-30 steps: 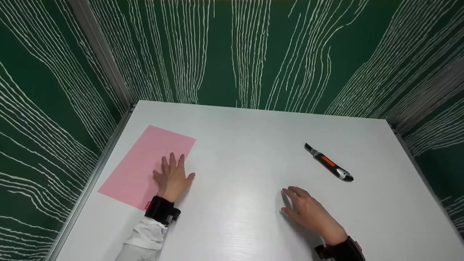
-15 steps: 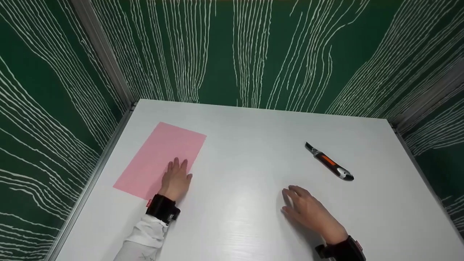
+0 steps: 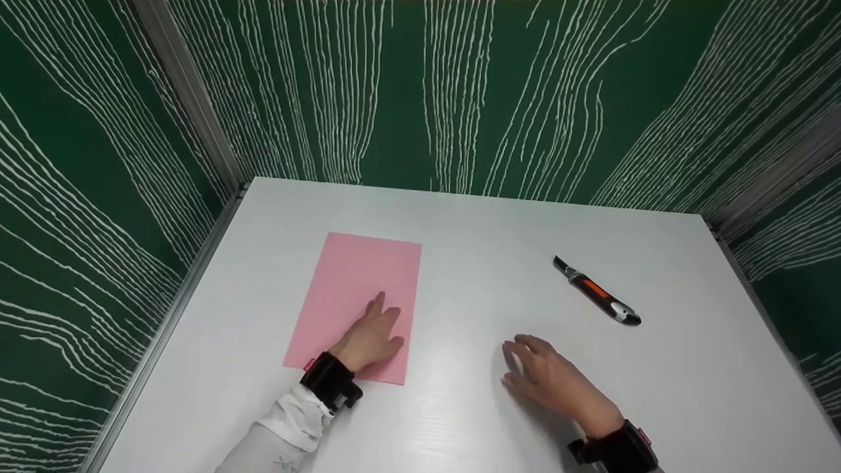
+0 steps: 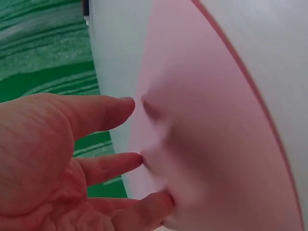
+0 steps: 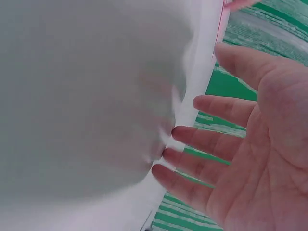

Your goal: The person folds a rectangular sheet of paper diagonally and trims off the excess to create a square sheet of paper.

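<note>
A pink sheet (image 3: 358,269) lies flat on the white table, left of the middle. My left hand (image 3: 371,335) rests on its lower right part, fingers spread and fingertips touching the surface; the left wrist view shows the thumb (image 4: 103,113) just above the sheet. My right hand (image 3: 552,381) is over the table to the right of the sheet, holding nothing, its fingers loosely extended with the tips near the tabletop. Beyond that hand lies a utility knife (image 3: 596,292), black with an orange strip and a silver end, its blade end pointing to the back left.
The white table (image 3: 460,420) fills the space below both hands. Green panels with white wavy lines (image 3: 401,98) stand behind it and along both sides. A grey metal post (image 3: 187,85) rises at the back left corner.
My left hand has slid the pink sheet to the right across the table and turned it so it lies straighter. The right hand has shifted very slightly left; the knife stays put.
</note>
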The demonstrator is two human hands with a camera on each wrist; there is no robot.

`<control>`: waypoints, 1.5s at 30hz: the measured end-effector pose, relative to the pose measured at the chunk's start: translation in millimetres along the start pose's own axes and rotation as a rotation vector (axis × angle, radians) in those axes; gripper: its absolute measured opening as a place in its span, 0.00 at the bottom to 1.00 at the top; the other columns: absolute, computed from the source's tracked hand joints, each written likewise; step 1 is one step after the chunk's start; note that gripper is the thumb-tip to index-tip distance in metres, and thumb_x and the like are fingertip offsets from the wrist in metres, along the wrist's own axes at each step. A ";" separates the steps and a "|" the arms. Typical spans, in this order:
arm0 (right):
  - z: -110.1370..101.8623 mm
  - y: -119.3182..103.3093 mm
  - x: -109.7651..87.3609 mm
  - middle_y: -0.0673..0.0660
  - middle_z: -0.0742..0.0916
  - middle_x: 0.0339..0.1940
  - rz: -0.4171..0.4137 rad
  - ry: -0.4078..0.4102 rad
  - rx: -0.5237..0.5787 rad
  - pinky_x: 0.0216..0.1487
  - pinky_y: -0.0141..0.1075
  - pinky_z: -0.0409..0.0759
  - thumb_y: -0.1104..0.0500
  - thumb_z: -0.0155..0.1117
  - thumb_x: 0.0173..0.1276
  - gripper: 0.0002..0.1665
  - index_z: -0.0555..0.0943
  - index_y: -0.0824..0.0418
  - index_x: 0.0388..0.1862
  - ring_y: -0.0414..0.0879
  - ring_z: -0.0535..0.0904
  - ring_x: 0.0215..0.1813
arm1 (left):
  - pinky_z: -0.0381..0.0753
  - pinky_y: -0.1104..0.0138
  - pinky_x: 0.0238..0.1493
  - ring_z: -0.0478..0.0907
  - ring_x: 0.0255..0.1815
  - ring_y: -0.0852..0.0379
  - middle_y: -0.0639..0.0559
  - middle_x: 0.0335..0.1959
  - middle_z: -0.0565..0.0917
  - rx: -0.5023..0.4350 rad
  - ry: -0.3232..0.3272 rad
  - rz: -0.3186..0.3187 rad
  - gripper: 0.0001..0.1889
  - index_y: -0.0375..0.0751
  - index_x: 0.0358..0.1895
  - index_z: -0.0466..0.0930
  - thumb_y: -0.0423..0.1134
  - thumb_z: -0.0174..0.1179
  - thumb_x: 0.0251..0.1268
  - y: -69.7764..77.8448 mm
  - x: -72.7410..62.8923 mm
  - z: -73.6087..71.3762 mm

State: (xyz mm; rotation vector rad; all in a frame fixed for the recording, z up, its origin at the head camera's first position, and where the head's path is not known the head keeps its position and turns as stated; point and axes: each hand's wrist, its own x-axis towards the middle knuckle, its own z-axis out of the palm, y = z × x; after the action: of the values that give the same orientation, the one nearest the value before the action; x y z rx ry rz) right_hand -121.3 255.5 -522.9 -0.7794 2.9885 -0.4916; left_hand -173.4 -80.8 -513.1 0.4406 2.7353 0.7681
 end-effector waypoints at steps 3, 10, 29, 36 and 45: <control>3.2 -9.5 6.7 0.72 0.77 0.65 -0.053 -0.018 0.008 0.64 0.56 0.77 0.53 0.69 0.66 0.34 0.73 0.68 0.66 0.66 0.74 0.66 | 0.65 0.52 0.76 0.49 0.82 0.36 0.29 0.80 0.49 0.008 -0.042 0.081 0.32 0.32 0.73 0.64 0.37 0.62 0.67 12.3 3.1 9.1; 13.4 -38.5 31.8 0.68 0.69 0.75 -0.136 -0.104 0.027 0.69 0.57 0.72 0.40 0.72 0.61 0.51 0.66 0.65 0.74 0.66 0.65 0.76 | 0.63 0.55 0.77 0.47 0.83 0.39 0.34 0.82 0.48 0.045 -0.066 0.207 0.34 0.37 0.73 0.65 0.41 0.65 0.66 25.8 10.7 19.5; 14.1 -23.9 35.0 0.72 0.76 0.68 -0.019 -0.047 -0.154 0.61 0.63 0.77 0.42 0.63 0.70 0.39 0.74 0.70 0.66 0.69 0.70 0.70 | 0.50 0.45 0.81 0.45 0.83 0.37 0.41 0.81 0.55 0.168 -0.219 0.197 0.51 0.42 0.77 0.60 0.49 0.77 0.49 -18.8 -7.2 -17.9; 16.4 -11.2 32.5 0.71 0.77 0.60 0.010 0.035 -0.214 0.52 0.57 0.82 0.53 0.64 0.70 0.33 0.74 0.79 0.60 0.66 0.74 0.61 | 0.58 0.55 0.80 0.62 0.79 0.50 0.48 0.74 0.72 0.282 -0.181 0.297 0.41 0.48 0.72 0.70 0.52 0.74 0.53 -0.4 2.2 -2.1; 6.3 -2.3 26.7 0.77 0.67 0.73 -0.057 -0.150 -0.039 0.70 0.66 0.66 0.41 0.77 0.55 0.53 0.68 0.64 0.74 0.77 0.61 0.73 | 0.72 0.68 0.33 0.66 0.22 0.61 0.60 0.17 0.71 0.568 -0.003 0.454 0.22 0.48 0.29 0.76 0.60 0.74 0.48 26.6 17.5 14.9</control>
State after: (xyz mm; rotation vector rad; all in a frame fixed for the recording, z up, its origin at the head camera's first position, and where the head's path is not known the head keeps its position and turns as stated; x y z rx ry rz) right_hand -143.1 239.0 -526.5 -0.8648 2.8531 -0.3609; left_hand -178.7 -46.0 -514.0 1.2021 2.8484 0.0454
